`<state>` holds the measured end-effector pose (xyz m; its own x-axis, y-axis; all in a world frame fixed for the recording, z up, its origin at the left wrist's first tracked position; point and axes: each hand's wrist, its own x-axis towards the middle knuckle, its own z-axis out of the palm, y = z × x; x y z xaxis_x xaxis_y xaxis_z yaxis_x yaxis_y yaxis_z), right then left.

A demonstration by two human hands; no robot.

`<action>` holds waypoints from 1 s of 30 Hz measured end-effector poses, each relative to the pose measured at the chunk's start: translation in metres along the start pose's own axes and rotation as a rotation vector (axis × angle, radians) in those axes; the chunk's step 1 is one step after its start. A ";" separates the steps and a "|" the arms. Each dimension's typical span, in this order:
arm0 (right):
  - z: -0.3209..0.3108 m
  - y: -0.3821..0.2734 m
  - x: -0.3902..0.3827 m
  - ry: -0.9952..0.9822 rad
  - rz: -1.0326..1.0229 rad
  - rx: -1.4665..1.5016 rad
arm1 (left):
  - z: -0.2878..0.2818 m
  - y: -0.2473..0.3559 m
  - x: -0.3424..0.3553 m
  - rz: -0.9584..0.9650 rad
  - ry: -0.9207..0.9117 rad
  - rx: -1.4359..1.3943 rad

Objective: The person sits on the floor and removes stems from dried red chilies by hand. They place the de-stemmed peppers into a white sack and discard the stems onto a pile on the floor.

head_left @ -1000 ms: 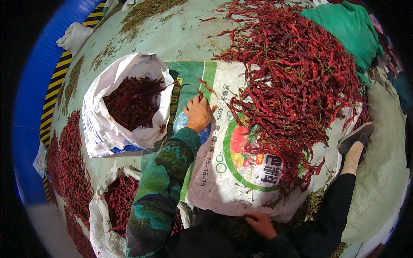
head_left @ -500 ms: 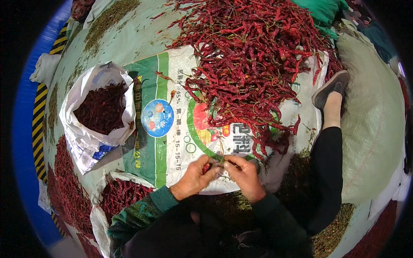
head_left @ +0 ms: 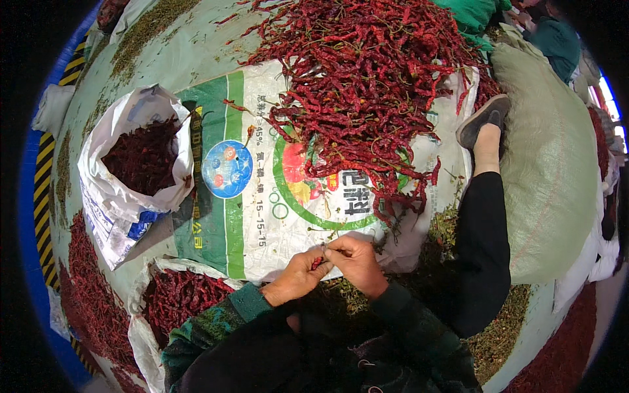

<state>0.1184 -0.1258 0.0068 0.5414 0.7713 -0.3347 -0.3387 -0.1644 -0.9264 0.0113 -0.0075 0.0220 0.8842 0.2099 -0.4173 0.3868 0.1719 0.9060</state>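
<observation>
Close together over the near edge of the flattened printed sack, my two hands meet at the fingertips. My left hand is closed around a dried red chili, of which a small red part shows between the fingers. The fingers of my right hand are pinched together against the left fingertips; what they grip is too small to make out. Beyond the hands, a large heap of dried red chilies with stems covers the far part of the sack.
On the left stands an open white bag with dark red chilies inside. Nearer me, another open sack holds chilies. My outstretched leg and a bulging pale sack border the right side. Stem scraps lie on the floor.
The whole view has shifted slightly, so things appear farther left and up. A pale stem that stuck up from my fingertips no longer shows. Both hands stay together.
</observation>
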 end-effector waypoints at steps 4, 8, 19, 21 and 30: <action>0.015 -0.010 -0.004 0.101 -0.016 0.066 | -0.006 0.012 -0.004 -0.101 -0.018 0.064; 0.017 -0.014 -0.009 0.135 0.226 0.383 | -0.007 0.004 -0.007 0.175 0.000 0.235; -0.029 -0.016 0.000 -0.038 -0.362 -0.994 | -0.018 0.021 -0.021 0.337 -0.169 0.459; -0.032 -0.029 0.029 0.318 -0.581 -1.167 | -0.020 0.024 -0.026 0.107 -0.085 0.331; -0.060 0.004 0.057 0.201 -0.595 -1.424 | -0.027 0.018 -0.014 -0.110 0.211 -0.388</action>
<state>0.1939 -0.1189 -0.0259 0.4577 0.8620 0.2178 0.8747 -0.3927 -0.2841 -0.0005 0.0183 0.0424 0.7550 0.3547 -0.5515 0.3136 0.5434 0.7787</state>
